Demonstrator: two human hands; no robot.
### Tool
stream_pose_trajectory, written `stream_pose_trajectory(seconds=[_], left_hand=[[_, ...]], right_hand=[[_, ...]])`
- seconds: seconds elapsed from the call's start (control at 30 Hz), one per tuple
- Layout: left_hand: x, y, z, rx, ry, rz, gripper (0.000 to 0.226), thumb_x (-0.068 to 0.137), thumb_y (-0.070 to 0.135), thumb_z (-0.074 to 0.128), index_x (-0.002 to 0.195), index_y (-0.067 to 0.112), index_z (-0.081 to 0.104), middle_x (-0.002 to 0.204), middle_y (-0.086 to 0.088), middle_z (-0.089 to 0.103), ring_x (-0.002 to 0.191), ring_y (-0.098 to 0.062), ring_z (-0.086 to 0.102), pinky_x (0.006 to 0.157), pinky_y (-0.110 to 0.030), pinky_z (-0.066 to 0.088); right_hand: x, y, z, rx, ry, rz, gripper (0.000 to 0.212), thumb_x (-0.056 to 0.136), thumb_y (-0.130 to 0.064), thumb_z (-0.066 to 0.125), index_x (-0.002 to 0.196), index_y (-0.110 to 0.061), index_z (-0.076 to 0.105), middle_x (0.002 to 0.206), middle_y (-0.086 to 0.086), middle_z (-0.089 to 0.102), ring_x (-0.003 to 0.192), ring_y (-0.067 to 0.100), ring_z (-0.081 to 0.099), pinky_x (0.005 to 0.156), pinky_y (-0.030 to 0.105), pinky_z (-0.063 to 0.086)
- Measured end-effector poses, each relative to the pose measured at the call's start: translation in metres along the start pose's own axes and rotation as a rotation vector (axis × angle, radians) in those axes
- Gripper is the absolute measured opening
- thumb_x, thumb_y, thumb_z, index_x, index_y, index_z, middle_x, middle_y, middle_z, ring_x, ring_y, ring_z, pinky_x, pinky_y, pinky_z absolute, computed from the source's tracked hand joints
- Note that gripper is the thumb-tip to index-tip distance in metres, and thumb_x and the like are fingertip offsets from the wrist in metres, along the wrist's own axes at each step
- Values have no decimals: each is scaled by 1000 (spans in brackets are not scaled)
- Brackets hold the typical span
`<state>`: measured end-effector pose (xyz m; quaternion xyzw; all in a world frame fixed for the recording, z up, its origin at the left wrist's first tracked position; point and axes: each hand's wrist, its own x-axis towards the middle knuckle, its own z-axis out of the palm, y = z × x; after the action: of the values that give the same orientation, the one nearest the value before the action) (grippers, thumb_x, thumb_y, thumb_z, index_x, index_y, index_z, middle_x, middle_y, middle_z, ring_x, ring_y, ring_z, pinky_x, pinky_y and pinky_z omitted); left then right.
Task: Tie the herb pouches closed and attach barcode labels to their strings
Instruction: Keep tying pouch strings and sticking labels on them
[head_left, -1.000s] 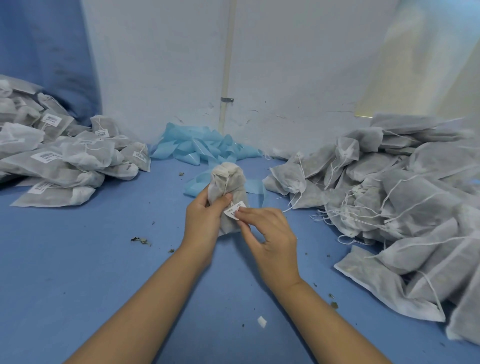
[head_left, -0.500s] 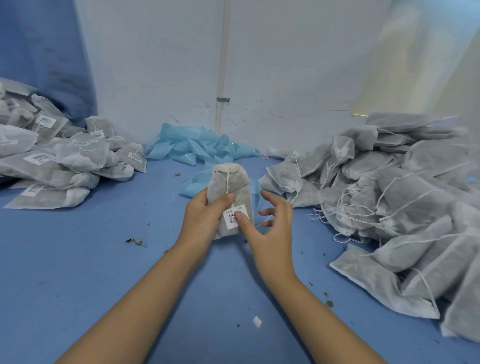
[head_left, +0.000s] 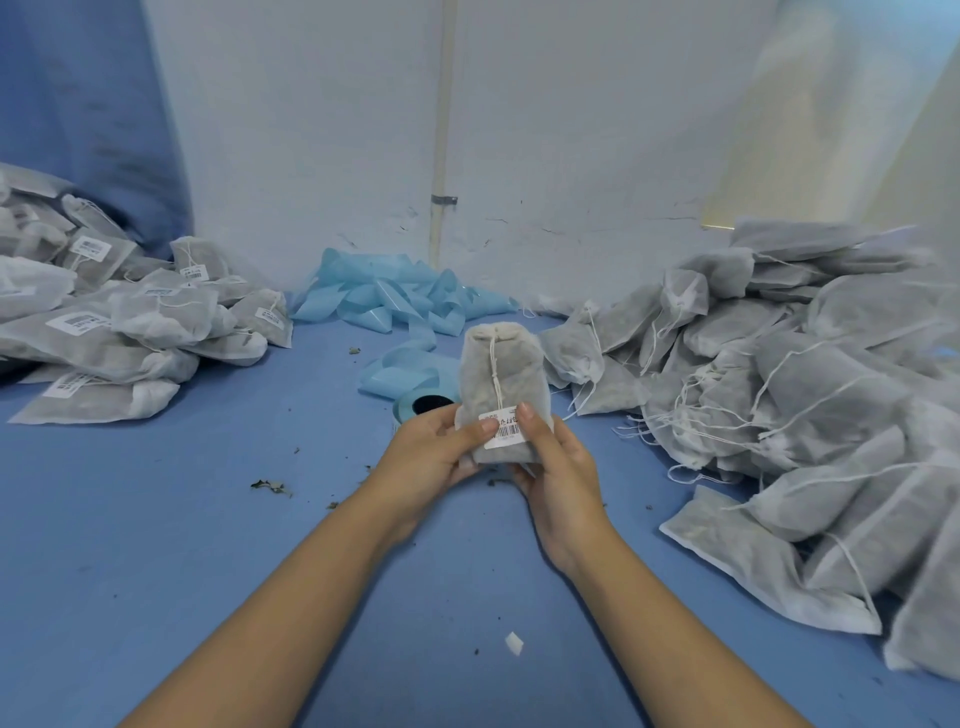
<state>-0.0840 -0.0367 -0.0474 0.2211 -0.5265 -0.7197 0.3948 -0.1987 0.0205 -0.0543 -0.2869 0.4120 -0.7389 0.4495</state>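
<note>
Blue cloth table surface (head_left: 156, 519) runs back to a pale wall, and from my remote seat I see a heap of untied grey mesh pouches with loose white strings (head_left: 779, 374) on the right, cut off by the frame edge, and a smaller stack of labelled grey pouches (head_left: 104, 332) on the left, with crumpled light-blue backing strips (head_left: 395, 296) between them at the back. Above the table's middle, the grey herb pouch (head_left: 501, 374) stands upright, long axis vertical, gathered mouth pointing up and away, its white drawstring (head_left: 494, 371) hanging down the front. My left hand (head_left: 441, 447) and right hand (head_left: 558, 457) grip its lower half, thumbs pressing the white barcode label (head_left: 506, 427) at the string's end; the label's print is partly covered and I cannot read it, and the fingers behind the pouch are hidden.
</note>
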Motion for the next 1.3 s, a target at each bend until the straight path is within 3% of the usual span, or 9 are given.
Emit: stream_pose_trajectory(seconds=[0.17,0.3,0.37,0.5,0.57,0.77,0.97,1.17,1.3], left_hand=[[0,2,1,84,2,-37,21,90,16,62,107,5,66,102,-8,73,93,-18,71,76,-24,57],[-4,1,3,282,25,-136,24,88,29,64,99,7,65,71,-9,70,56,-16,66,53,-21,53],[-3,4,4,182,91,-78,15,88,22,63,91,7,64,65,-8,65,50,-11,60,49,-18,49],[8,31,-7,-499,194,235,27,78,9,63,105,12,60,122,1,63,111,-11,63,74,-27,58],[10,40,-14,-641,189,273,28,85,0,56,108,15,52,143,4,47,118,-13,58,78,-34,58],[4,31,-2,-471,38,139,25,95,3,44,116,4,56,110,-6,71,101,-16,68,74,-27,58],[13,21,21,-252,14,6,22,93,2,44,103,9,63,91,-7,75,81,-19,73,64,-22,56],[33,8,38,-96,36,-46,25,94,1,43,99,11,66,84,-5,75,72,-17,71,64,-22,55],[39,-3,42,-13,79,-38,26,93,-1,43,95,10,66,78,-4,74,68,-16,70,65,-21,54]], right_hand=[[2,1,-2,28,27,-4,16,85,-21,65,93,-7,65,93,13,70,84,21,67,73,28,56],[3,1,-3,34,72,-7,17,83,-24,67,90,-9,66,85,8,70,73,14,66,63,21,53],[4,1,-2,0,87,6,27,75,-34,70,89,-11,67,78,0,69,68,11,61,61,19,49],[8,1,-5,6,126,64,47,58,-46,74,90,-12,72,60,-13,59,56,6,49,56,18,46],[10,1,-7,45,137,77,44,59,-42,76,90,-10,72,63,-10,60,56,7,50,56,18,47],[14,3,-14,146,178,71,10,87,-14,67,97,-13,66,86,-2,64,64,11,60,61,23,51],[40,-14,-28,49,298,-91,38,92,2,50,122,-20,57,95,-5,58,83,15,61,69,21,51],[79,-30,-40,-13,373,-83,37,96,-2,44,128,-15,55,95,1,58,73,12,61,57,16,50],[92,-35,-43,7,374,-28,27,98,-11,45,122,-11,57,115,1,58,74,14,62,57,19,50]])
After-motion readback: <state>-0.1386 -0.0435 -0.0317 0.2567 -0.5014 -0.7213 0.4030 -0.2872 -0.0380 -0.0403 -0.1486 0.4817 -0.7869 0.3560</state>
